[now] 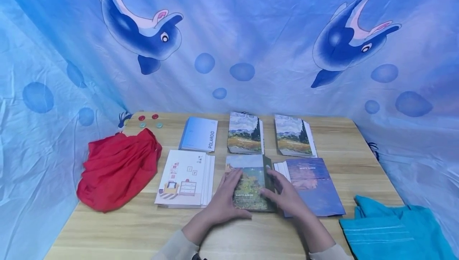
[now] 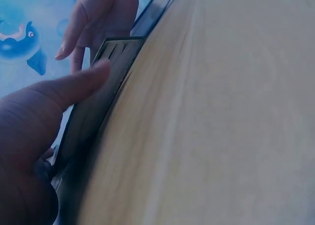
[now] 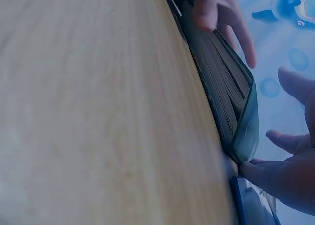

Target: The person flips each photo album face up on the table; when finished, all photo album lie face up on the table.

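A dark green photo album with a painted landscape cover lies flat at the middle of the wooden table. My left hand rests on the left half of its cover with straight fingers, the thumb along the near edge. My right hand touches the album's right edge with relaxed, spread fingers. In the left wrist view the left thumb lies on the album, with the right hand beyond. The right wrist view shows the album's page edges and the right hand's fingers beside its corner.
Around it lie a white album, a blue Polaroid album, two landscape albums and a purple-blue one. A red cloth sits left, a teal towel right, small discs at the back.
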Tool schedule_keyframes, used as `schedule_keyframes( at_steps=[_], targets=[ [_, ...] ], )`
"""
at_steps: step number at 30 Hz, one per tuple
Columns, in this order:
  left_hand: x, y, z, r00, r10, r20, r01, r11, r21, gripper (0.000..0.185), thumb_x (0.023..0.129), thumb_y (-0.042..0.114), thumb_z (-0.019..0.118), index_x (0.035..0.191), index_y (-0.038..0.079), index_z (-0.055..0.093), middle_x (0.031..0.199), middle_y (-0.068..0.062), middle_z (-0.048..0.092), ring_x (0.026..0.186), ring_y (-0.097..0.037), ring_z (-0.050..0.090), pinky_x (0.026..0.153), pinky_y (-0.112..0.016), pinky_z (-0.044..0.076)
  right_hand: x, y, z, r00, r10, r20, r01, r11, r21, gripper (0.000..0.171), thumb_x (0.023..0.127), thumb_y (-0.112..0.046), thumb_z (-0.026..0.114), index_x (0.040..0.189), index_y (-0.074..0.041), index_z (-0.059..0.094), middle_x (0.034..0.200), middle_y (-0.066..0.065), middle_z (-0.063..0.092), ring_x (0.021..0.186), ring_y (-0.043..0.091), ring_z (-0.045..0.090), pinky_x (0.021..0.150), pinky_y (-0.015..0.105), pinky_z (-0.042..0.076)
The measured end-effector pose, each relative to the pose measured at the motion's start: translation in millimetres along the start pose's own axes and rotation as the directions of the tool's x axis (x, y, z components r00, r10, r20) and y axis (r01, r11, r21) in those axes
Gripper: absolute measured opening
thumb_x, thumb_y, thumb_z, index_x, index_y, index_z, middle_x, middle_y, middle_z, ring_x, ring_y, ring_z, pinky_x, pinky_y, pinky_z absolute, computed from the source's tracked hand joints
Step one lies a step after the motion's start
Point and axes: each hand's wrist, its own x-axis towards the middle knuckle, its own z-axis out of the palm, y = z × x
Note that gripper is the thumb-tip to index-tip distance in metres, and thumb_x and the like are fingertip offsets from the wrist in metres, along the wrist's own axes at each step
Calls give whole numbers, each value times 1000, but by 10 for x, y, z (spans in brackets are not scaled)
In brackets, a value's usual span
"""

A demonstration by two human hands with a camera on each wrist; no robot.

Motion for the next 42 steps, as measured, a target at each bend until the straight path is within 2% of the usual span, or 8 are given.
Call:
schedule_keyframes(
  at_steps=[9,12,16,19,23,27,35,42],
  targets=[
    [7,13,30,1000,4,-9,-4,1000,-1,129,63,41,94,162,8,19,167,-11,20,155,-25,12,124,-51,3,32,45,53,994,60,-90,-44,984,174,64,91,-7,73,149,-5,46,160,18,34,149,37,27,120,42,24],
    [-1,18,22,1000,-23,-11,23,999,-36,130,63,39,94,163,10,17,168,-9,19,155,-26,12,124,-51,5,38,20,73,979,139,-148,-80,934,350,59,93,0,67,148,1,44,158,20,37,147,36,32,117,35,33],
    [-29,21,-4,998,-70,-7,69,993,-91,127,64,39,93,163,16,17,169,-6,16,154,-32,11,120,-58,17,45,-26,109,952,235,-195,-87,822,563,60,96,2,61,151,5,37,154,26,39,134,27,50,103,24,48],
    [-40,25,-21,997,-81,4,81,990,-119,121,66,40,91,163,18,21,169,-5,13,153,-39,11,116,-63,23,42,-48,136,951,272,-143,-127,773,622,63,99,0,58,155,0,32,156,26,36,116,16,62,92,26,54],
    [-41,33,-42,996,-83,18,85,986,-142,119,68,41,91,162,19,22,170,-5,11,153,-38,12,116,-63,25,40,-64,156,953,292,-78,-174,741,648,62,101,-2,56,158,-5,31,159,23,33,105,12,65,89,32,57],
    [-44,48,-67,995,-92,28,95,985,-144,119,68,42,90,163,20,21,170,-3,10,154,-34,12,117,-61,25,31,-93,164,958,267,-106,-150,780,608,62,100,-4,58,157,-6,33,158,20,37,114,16,63,90,33,58],
    [-11,113,-69,995,-90,52,98,979,-178,113,73,39,89,163,19,23,170,0,7,154,-31,8,119,-58,23,-34,-210,155,968,148,-201,-65,926,371,71,97,-17,69,158,-7,33,155,23,40,139,39,45,91,30,57],
    [22,152,-51,997,-62,41,69,979,-194,109,74,43,87,162,20,26,170,0,8,154,-30,10,119,-58,23,-85,-294,134,965,31,-260,36,968,250,67,96,-15,70,156,-11,40,148,18,51,125,34,57,93,24,55]
  ],
)
